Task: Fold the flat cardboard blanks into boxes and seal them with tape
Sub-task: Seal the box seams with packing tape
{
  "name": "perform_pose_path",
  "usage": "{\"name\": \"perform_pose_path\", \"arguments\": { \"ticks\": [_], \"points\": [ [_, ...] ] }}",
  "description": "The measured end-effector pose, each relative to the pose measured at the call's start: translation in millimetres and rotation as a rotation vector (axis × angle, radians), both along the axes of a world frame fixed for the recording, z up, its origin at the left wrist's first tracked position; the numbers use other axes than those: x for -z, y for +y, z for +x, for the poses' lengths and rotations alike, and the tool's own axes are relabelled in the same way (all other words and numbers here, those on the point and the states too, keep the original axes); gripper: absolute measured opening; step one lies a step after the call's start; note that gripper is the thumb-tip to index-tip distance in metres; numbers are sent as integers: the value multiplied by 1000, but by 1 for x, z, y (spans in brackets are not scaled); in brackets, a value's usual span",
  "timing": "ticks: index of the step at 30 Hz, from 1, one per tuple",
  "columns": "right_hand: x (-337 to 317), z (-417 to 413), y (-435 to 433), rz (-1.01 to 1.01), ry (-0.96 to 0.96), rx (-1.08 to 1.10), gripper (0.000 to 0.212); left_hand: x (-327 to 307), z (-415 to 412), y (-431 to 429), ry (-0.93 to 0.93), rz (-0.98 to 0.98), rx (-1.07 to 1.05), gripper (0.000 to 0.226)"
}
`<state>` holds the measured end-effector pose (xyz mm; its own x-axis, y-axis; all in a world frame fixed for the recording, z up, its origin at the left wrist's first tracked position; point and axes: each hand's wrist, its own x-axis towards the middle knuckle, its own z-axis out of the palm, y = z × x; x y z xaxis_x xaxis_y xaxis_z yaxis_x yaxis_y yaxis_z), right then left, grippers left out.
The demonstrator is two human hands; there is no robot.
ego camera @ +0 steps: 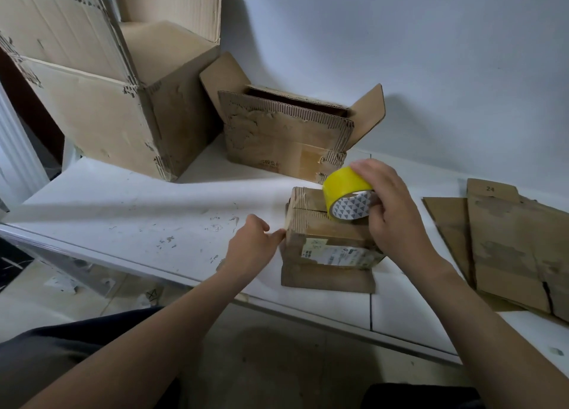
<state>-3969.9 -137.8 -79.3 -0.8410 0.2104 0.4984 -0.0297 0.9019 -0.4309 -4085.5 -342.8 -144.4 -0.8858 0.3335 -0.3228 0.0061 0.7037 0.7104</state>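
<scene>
A small worn cardboard box (326, 233) stands near the front edge of the white table (123, 211), its top flaps closed and a white label on its near side. My right hand (391, 214) holds a yellow tape roll (346, 193) on the box's top, over the seam. My left hand (254, 242) is at the box's left side, fingertips touching its upper left edge. Whether a tape end is pinched there, I cannot see. A loose flap lies flat on the table in front of the box.
A big open cardboard box (101, 106) stands at the back left, a medium open box (286, 134) behind the small one. Flat cardboard blanks (508, 248) lie on the table at the right. A white wall rises behind; the floor shows below the table edge.
</scene>
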Motion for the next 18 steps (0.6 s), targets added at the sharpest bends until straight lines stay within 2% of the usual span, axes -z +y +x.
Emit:
{"name": "perform_pose_path", "arguments": {
  "ticks": [3, 4, 5, 7, 8, 10, 11, 13, 14, 17, 18],
  "points": [
    [3, 4, 8, -98, 19, -75, 68, 2, 6, 3, 165, 72, 71, 18],
    [5, 7, 11, -128, 19, -99, 65, -4, 10, 3, 236, 120, 84, 21],
    [7, 9, 14, -155, 18, -122, 61, -9, 11, 4, 272, 178, 94, 33],
    [12, 13, 19, -244, 31, -148, 55, -22, 14, 3, 183, 394, 76, 49],
    [14, 14, 19, -307, 48, -140, 55, -30, 17, 1, 73, 499, 73, 48],
    [17, 14, 17, -389, 82, -116, 56, -38, 23, -2, -19, 560, 118, 47],
    [18, 13, 14, -395, 95, -112, 57, -39, 27, -4, -18, 532, 187, 46],
    [19, 10, 9, -396, 110, -110, 58, -40, 37, -8, -1, 455, 282, 27],
    [20, 9, 6, -409, 113, -108, 58, -44, 41, -9, 12, 401, 297, 28],
    [18, 4, -7, -460, 101, -117, 57, -45, 32, -12, 240, 139, 337, 80],
    [18, 3, -12, -465, 99, -127, 58, -44, 26, -15, 311, 64, 347, 88]
  ]
}}
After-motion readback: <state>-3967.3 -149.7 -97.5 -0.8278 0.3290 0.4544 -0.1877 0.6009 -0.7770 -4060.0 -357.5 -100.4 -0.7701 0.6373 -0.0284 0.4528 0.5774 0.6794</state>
